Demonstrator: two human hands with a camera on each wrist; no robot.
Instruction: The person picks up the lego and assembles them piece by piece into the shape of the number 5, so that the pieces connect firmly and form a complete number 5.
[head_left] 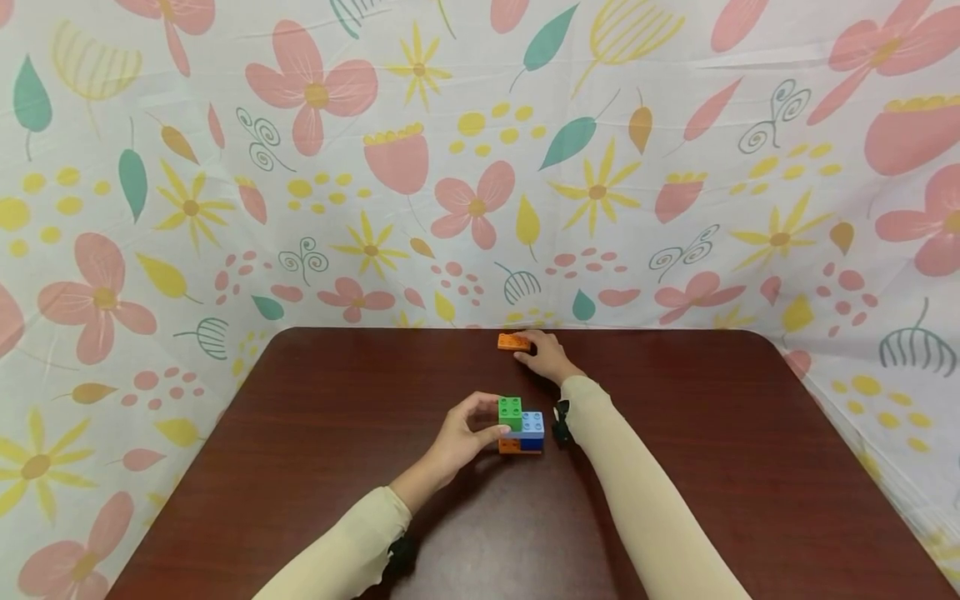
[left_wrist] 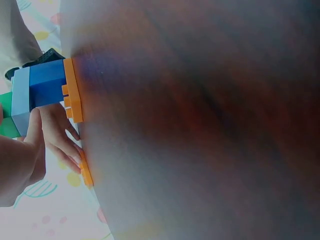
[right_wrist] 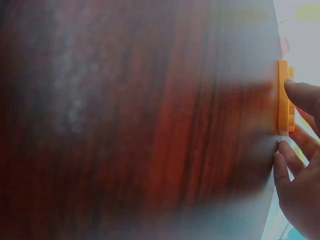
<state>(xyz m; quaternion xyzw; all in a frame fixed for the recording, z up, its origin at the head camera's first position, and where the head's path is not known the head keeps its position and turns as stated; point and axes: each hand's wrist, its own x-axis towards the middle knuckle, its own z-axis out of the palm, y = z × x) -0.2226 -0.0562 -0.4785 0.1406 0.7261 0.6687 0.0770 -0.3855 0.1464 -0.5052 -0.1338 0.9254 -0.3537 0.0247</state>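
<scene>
Four studded plastic bricks are joined in one block stack (head_left: 533,435), so part of the building looks done; a thin orange plastic brick (head_left: 512,342) lies loose at the far edge of the dark reddish-brown wooden table (head_left: 337,400), and, as a judgement, joining it is what remains.

The stack stands out near the table's middle, nearer than the loose brick, and it is stepped. A thin orange base brick (head_left: 510,447) lies lowest, its left studs bare; a dark blue brick (head_left: 532,444) sits on its right part, a light blue brick (head_left: 533,421) above that, overhanging to the left, and a squarish green brick (head_left: 510,410) on the left end.

The left hand (head_left: 465,425) pinches the stack's upper left, thumb on the near side. The right hand (head_left: 546,358) reaches the loose brick's right end, fingers somewhat spread; whether it pinches or merely touches, I cannot tell.
</scene>
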